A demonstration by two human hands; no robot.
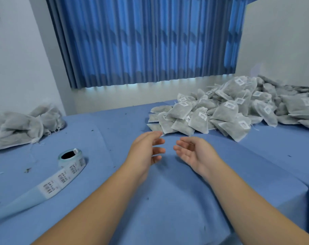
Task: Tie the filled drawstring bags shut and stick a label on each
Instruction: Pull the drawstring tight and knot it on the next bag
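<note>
Bags (229, 110) with stuck-on labels heaped far right | second bag pile (17, 124) far left, blurred | label roll (71, 157) near left, strip trailing toward near edge | left hand (144, 149) and right hand (194, 152) at centre — palms facing, fingers loose, apart, holding nothing | blue tablecloth (167, 200) beneath — blue curtain (146, 41) behind

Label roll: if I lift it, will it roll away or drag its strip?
The label roll seems to rest on its flat end, core hole upward, so it probably won't roll. Its unwound strip looks thin and floppy, so it would likely trail behind.
</note>
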